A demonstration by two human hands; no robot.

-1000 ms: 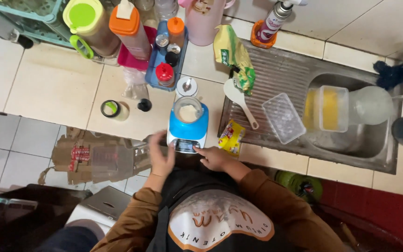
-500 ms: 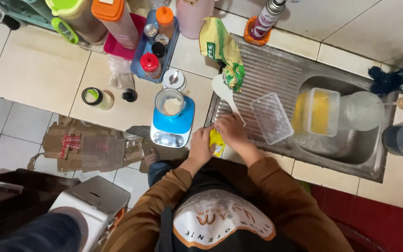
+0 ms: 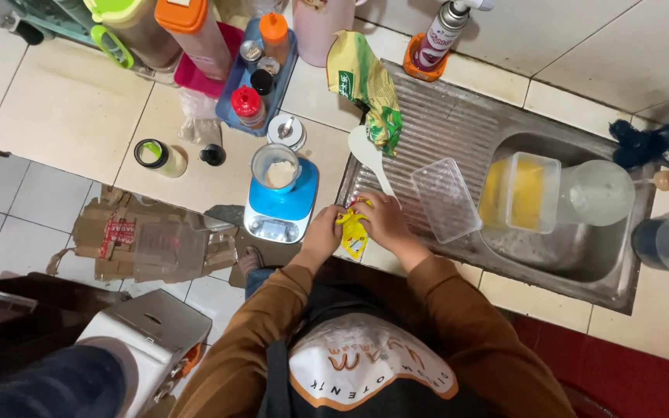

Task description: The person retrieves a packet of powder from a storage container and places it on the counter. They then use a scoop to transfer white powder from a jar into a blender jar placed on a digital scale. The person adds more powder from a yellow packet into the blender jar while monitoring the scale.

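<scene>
My left hand [image 3: 323, 234] and my right hand [image 3: 382, 217] meet at the counter's front edge, both gripping a small yellow sachet [image 3: 352, 229]. Just left of them stands a blue kitchen scale [image 3: 297, 203] carrying a clear cup with white powder [image 3: 276, 172]. A white paddle spoon [image 3: 368, 155] lies right behind the sachet, on the edge of the steel drainboard [image 3: 458, 124]. Brown sleeves cover both my arms.
A clear plastic lid [image 3: 444, 198] lies on the drainboard. The sink [image 3: 574, 263] holds a yellow tub [image 3: 522, 190] and a clear jug [image 3: 598, 193]. A green-yellow bag [image 3: 365, 85], a blue tray of bottles [image 3: 235, 85] and a spray can [image 3: 444, 32] stand behind. Cardboard [image 3: 141, 236] lies on the floor.
My hands left the scale and its cup, moved right to the yellow sachet and took hold of it together. The view shifted slightly.
</scene>
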